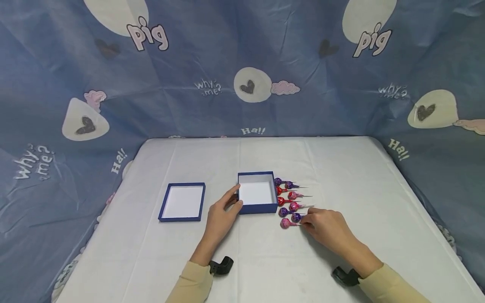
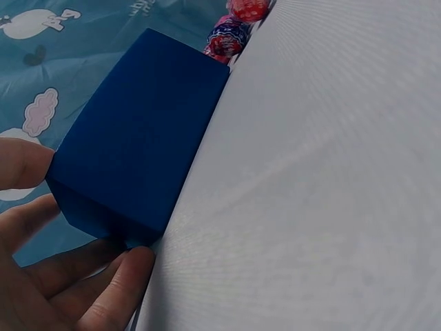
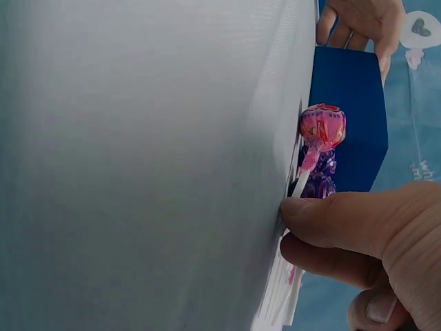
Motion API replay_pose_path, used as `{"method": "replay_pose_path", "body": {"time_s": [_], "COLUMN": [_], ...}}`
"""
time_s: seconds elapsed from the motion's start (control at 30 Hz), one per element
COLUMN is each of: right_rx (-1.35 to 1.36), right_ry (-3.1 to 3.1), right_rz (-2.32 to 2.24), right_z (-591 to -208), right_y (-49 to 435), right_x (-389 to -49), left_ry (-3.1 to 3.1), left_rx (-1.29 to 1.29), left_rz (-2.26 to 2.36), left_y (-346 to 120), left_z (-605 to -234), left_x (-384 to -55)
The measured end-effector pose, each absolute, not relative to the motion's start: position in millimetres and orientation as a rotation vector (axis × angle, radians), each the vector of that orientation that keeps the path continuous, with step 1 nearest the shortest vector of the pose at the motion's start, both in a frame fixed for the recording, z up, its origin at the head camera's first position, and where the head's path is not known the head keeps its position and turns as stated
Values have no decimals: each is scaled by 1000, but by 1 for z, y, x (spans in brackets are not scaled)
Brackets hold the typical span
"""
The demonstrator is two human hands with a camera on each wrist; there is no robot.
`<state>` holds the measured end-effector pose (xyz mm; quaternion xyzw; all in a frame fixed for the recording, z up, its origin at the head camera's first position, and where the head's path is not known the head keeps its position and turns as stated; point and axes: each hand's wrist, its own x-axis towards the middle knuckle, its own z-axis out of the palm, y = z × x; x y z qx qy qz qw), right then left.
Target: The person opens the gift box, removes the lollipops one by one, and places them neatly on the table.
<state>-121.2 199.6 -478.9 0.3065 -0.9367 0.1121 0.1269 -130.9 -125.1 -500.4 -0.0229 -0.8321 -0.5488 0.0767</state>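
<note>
An open blue box (image 1: 259, 208) with a white inside stands on the table. My left hand (image 1: 221, 214) holds its left side, with the thumb by the near corner and a fingertip at the rim; the left wrist view shows bent fingers (image 2: 114, 293) against the box. Several wrapped lollipops (image 1: 281, 201), red, pink and purple, lie in staggered rows along the box's right side, sticks pointing right. My right hand (image 1: 329, 229) pinches the white stick of the nearest pink lollipop (image 3: 322, 127) between thumb and finger. Purple wrappers show behind that lollipop in the right wrist view.
A shallow blue-edged lid (image 1: 182, 219), white inside, lies left of the box. White cloth covers the table (image 1: 242, 261). A blue printed curtain (image 1: 212, 50) hangs behind and at both sides. Each wrist wears a black camera band (image 1: 221, 266).
</note>
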Motion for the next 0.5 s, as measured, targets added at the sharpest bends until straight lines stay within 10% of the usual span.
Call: {"method": "replay_pose_path", "body": {"time_s": [0.5], "right_rx": [839], "right_ry": [-2637], "right_rz": [384], "right_z": [-448], "right_y": [209], "right_x": [-130], "left_ry": [-2426], "left_rx": [10], "left_rz": [-1759], "left_y": [-132], "left_z": [-495], "left_x": [-132]}}
